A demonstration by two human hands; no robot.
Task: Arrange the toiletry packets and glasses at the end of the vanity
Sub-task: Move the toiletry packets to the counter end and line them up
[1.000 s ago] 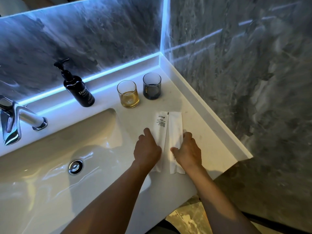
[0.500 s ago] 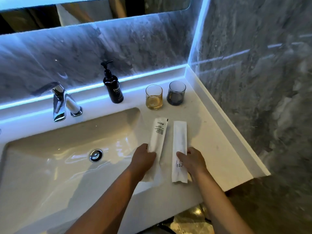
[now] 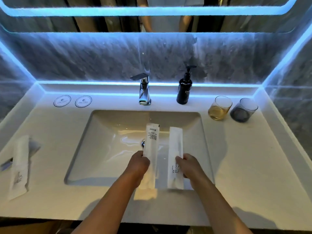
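Two long white paper toiletry packets are up off the counter, one in each hand, held over the basin. Judging by the task, they are being carried to an end of the vanity, and the sensible way is to keep them parallel, set them down flat side by side and square their ends to the counter edge.

Largest first: the pale, matte stone vanity top (image 3: 253,166) runs wall to wall, with a glossy white rectangular sink (image 3: 104,132) sunk in its middle. At the back stand a polished chrome tap (image 3: 144,89) and a black pump bottle (image 3: 184,91).

At the right end, well apart from the hands, sit two short round tumblers just beside each other: an amber glass (image 3: 220,108) and a smoky grey glass (image 3: 244,110).

The left hand (image 3: 137,166) pinches the packet with small print (image 3: 152,141) near its lower half; the right hand (image 3: 190,166) grips the packet printed "BRUSHING TEETH" (image 3: 176,146) the same way. Both look thin, crisp and easily creased, so a light hold suits.

Another white packet (image 3: 19,166) lies blurred at the left end
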